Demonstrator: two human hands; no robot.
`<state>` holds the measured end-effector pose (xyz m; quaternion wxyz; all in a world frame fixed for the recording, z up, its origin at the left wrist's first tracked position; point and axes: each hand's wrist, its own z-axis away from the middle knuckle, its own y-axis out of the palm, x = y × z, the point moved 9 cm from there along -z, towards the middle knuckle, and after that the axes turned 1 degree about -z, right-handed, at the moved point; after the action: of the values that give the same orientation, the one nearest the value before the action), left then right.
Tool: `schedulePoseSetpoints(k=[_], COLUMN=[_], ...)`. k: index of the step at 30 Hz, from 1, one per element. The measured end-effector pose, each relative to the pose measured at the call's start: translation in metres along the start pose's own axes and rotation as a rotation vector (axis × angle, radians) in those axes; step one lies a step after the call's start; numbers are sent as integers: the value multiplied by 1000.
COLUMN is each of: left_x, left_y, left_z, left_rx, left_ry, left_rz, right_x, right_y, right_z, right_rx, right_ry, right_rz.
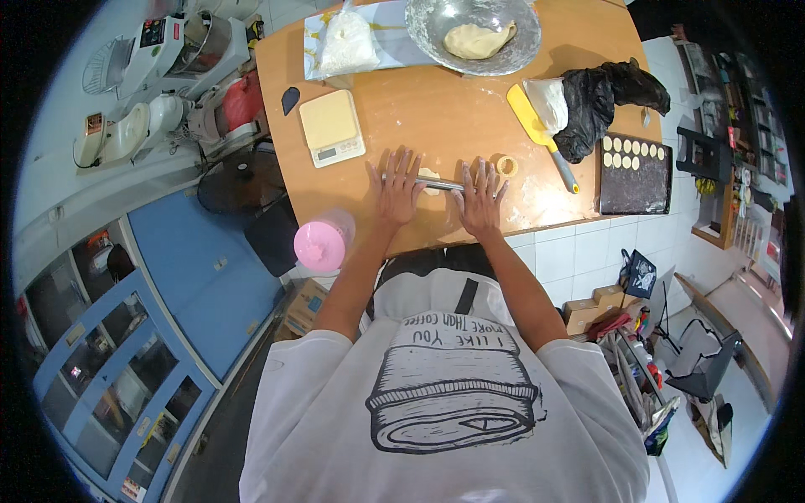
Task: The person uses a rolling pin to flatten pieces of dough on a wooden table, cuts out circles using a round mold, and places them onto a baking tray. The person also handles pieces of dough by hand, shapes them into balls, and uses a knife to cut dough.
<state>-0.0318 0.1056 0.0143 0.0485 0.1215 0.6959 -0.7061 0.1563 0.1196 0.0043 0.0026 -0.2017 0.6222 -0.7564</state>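
Observation:
My left hand (397, 189) and my right hand (481, 199) lie flat, fingers spread, on the two ends of a thin metal rolling pin (439, 184). Under the pin's middle is a small pale piece of dough (428, 175), partly covered by it. Just right of my right hand sits a yellowish ring (506, 166), which looks like a round cutter. Beyond my left hand stands a kitchen scale (330, 123) with a cream-coloured top. A metal bowl (524, 52) at the far side holds a larger lump of dough (478, 40).
A bag of white powder (349, 42) lies far left. To the right are a yellow spatula (528, 113), a black plastic bag (587, 109) and a dark baking tray (633, 186) with several dough rounds. A pink-lidded container (321, 243) stands by my left forearm. A dark scraper (290, 101) is near the left edge.

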Motion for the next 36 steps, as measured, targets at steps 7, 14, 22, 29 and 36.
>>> schedulePoseSetpoints(k=[7,14,22,29,36], left_x=[-3,2,13,7,-11], left_y=[-3,-4,24,12,4], left_z=[-24,-44,-73,-16,61], left_rx=[132,36,38,8,93], left_ry=[39,75,-41,-21,22], left_rz=[35,87,-69,56,-97], right_x=[-6,-12,-17,-1,9], right_y=[-2,-1,-8,7,13], right_z=[-15,-25,-44,-20,-2], right_rx=[-57,-44,-12,162,143], right_ry=[10,71,93,-138,-229], right_rz=[-13,-12,20,80,109])
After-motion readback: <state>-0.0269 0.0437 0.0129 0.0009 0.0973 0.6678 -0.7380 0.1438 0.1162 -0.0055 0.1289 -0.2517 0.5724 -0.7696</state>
